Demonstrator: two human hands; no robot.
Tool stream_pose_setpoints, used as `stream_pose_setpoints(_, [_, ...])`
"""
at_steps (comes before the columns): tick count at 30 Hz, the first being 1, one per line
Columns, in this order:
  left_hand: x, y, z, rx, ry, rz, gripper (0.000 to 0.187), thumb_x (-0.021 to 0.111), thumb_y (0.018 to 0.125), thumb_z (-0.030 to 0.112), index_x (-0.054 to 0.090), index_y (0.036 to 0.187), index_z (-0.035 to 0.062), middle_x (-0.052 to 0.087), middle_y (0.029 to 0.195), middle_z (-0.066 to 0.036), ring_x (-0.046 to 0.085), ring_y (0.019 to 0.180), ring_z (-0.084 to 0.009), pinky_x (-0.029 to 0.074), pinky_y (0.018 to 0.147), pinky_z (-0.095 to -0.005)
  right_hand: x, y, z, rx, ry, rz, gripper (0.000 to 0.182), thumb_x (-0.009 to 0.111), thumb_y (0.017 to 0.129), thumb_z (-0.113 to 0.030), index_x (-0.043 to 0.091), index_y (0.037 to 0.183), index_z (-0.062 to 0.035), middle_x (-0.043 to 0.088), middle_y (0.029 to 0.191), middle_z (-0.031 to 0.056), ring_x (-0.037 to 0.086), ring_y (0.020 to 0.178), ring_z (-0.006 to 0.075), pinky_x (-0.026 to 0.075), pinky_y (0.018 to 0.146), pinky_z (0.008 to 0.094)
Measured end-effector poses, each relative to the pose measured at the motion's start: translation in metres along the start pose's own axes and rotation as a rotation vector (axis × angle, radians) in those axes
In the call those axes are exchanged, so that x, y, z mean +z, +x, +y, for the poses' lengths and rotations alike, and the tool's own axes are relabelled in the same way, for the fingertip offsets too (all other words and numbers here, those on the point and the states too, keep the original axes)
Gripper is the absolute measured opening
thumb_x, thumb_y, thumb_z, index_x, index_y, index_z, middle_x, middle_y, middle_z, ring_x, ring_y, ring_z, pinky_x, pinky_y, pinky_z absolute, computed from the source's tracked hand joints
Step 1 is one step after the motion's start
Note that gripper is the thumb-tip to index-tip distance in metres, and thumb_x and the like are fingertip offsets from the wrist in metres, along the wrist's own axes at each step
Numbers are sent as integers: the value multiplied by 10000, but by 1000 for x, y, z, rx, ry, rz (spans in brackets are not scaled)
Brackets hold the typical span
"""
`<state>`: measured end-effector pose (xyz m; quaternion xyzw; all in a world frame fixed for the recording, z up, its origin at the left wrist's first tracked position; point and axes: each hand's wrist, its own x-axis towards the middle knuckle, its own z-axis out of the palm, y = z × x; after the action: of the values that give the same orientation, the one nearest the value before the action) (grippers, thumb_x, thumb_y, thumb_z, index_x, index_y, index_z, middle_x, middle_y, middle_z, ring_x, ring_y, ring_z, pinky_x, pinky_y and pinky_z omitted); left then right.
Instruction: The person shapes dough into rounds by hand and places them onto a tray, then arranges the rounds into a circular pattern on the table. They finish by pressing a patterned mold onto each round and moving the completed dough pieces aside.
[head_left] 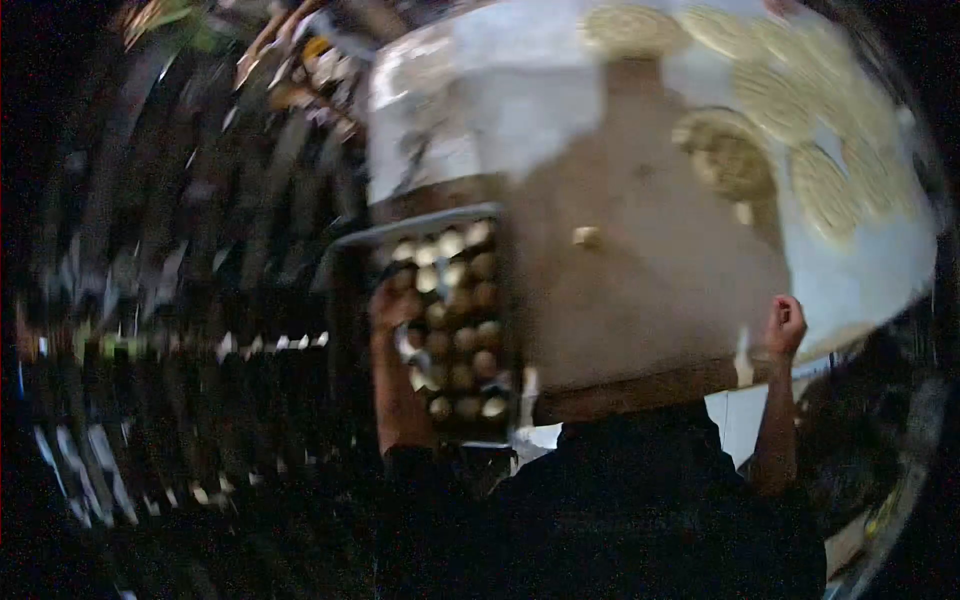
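Note:
A dark tray with a pale metal rim (420,222) holds several rounded dough-like balls (484,265), some brightly lit. My left hand (397,303) is over the tray's left side among the balls; motion blurs its fingers, so any hold is unclear. My right hand (787,325) is raised at the near right edge of the table (650,290), fingers curled in; whatever may be inside is hidden. One small pale lump (586,236) lies alone on the table, right of the tray.
Several flat, round, patterned pale pieces (825,190) lie at the table's right and far side, one (632,30) at the far edge. A round item with a lumpy brown middle (725,155) sits nearer. At the upper left are blurred objects (325,65). A shadow crosses the table.

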<state>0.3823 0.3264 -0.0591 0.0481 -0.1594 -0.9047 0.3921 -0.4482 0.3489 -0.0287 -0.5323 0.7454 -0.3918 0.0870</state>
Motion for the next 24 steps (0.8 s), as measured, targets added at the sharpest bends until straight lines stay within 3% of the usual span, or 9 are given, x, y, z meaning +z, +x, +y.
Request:
stream_pose_setpoints(2, [63,53,8,481,845,492,362,511,965,322,581,1214,69,591,1183,-102,573,1021,-281,487,821,-407,-21,1,12,15,53,-25,134,627,856,-163,642,877,-32,646,807,88,584,706,183,468,646,307])
stream_pose_setpoints(4, [138,156,-14,683,1855,1185,347,498,972,299,574,1215,62,598,1146,-99,579,963,-251,496,782,-384,-25,17,26,43,86,19,126,639,851,-161,631,864,-36,621,781,96,587,707,202,470,660,313])
stream_pose_setpoints(6, [190,258,-66,890,2005,1180,332,485,979,275,568,1215,56,605,1109,-95,586,904,-222,505,743,-362,-16,32,23,-39,83,78,158,615,861,-183,601,812,-34,590,745,101,569,671,224,449,612,337])
stream_pose_setpoints(8, [209,358,-151,780,1973,971,318,473,986,251,561,1216,50,613,1072,-92,593,846,-192,513,704,-339,-22,56,33,-40,124,75,151,608,868,-172,598,817,-30,585,743,106,570,675,239,451,607,350])
stream_pose_setpoints(12, [146,510,-315,-156,1616,795,407,664,878,370,656,1098,28,623,1039,-139,629,904,-249,520,819,-367,-32,71,51,-231,195,24,99,604,848,-119,599,835,-21,573,750,116,578,688,268,459,611,353])
stream_pose_setpoints(13, [158,543,-345,-65,1650,931,508,755,775,471,685,1005,23,624,1030,-179,624,957,-276,508,845,-385,-31,73,56,-221,183,45,86,604,841,-108,600,835,-23,570,750,115,579,691,268,461,612,353])
stream_pose_setpoints(17, [180,644,-404,-184,1866,1466,549,770,750,493,677,1004,15,623,1022,-182,630,925,-285,519,783,-381,-27,66,62,-128,150,53,84,609,800,-126,590,839,-54,567,764,126,569,734,334,463,653,401])
stream_pose_setpoints(19, [93,652,-404,74,1427,1390,513,780,756,445,667,1021,20,622,1031,-166,631,912,-260,520,731,-362,-31,64,57,-88,175,21,100,614,781,-143,585,840,-68,569,769,136,563,740,365,466,664,423])
stream_pose_setpoints(24, [154,658,-410,343,575,1176,420,804,751,280,599,1028,41,603,993,-95,604,765,-165,492,567,-311,-25,62,67,-111,278,92,89,628,769,-132,586,822,-73,561,747,138,563,679,338,464,615,389])
